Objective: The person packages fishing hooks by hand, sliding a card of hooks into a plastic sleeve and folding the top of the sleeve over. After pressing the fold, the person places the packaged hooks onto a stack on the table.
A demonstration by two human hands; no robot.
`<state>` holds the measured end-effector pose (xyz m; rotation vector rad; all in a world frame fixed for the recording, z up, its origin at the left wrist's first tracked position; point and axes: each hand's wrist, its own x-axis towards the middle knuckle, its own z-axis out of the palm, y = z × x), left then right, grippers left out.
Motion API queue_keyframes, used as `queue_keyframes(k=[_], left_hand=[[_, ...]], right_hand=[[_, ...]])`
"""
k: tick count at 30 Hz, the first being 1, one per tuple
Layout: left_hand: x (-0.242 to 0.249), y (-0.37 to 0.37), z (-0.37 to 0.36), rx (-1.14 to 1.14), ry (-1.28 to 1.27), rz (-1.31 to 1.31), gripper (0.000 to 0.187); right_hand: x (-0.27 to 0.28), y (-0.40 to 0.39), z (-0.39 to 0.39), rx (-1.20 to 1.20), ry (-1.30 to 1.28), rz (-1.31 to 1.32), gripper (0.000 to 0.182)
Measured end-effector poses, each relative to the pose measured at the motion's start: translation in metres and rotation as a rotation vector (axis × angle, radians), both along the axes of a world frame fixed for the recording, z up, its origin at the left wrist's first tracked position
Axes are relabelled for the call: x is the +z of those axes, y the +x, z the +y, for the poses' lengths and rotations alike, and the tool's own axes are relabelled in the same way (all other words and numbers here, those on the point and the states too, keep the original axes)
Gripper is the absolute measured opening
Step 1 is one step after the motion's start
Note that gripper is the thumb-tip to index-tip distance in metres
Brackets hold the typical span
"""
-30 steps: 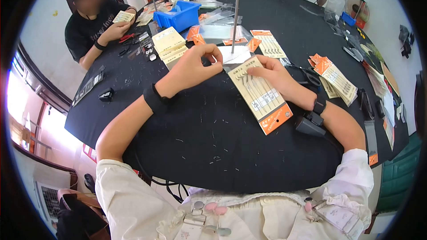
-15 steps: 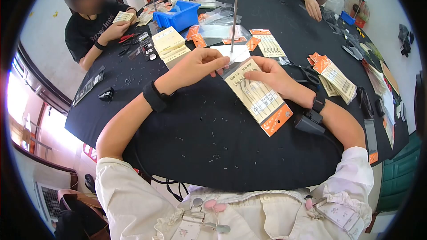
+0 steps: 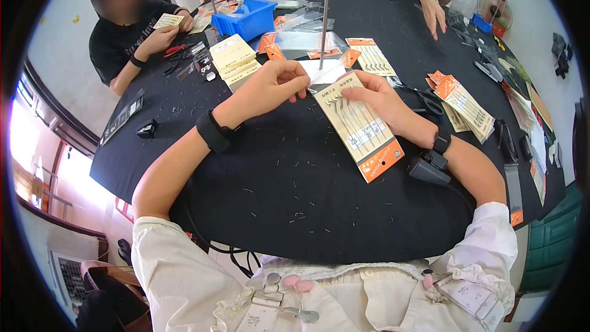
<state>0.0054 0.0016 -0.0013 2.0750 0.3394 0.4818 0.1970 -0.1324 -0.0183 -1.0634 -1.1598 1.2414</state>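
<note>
My right hand (image 3: 384, 101) grips the upper end of a packaged card of fishing hooks (image 3: 356, 124), thumb on top. The card slants, its orange header pointing down and to the right, with several hooks on its cream face. My left hand (image 3: 279, 85) is closed in a pinch beside the card's upper left corner, at the edge of the clear sleeve; whatever sits between its fingertips is too small to make out. Behind both hands, a white sheet (image 3: 324, 72) lies by a thin metal rod (image 3: 324, 31).
Stacked cream cards (image 3: 233, 56) and a blue bin (image 3: 246, 19) stand at the back left. Packed hook cards (image 3: 464, 107) and black scissors (image 3: 428, 103) lie right. A co-worker (image 3: 126, 21) sits left holding a card; another person's hand (image 3: 432, 15) reaches over the far right.
My left hand has drawn slightly away from the card's corner, its fingers more curled. The held card has shifted a little up. The far person's hand has moved down and its fingers have spread.
</note>
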Motion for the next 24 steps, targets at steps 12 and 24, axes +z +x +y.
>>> queue_keyframes(k=[12,24], left_hand=[[-0.0012,0.0,0.005,0.098,-0.002,0.007,0.02],[-0.0015,0.0003,0.0018,-0.057,-0.001,0.051,0.024]], right_hand=[[0.0001,0.0005,-0.0001,-0.015,-0.002,0.019,0.017],[-0.0011,-0.0005,0.0,0.005,0.015,-0.034,0.021]])
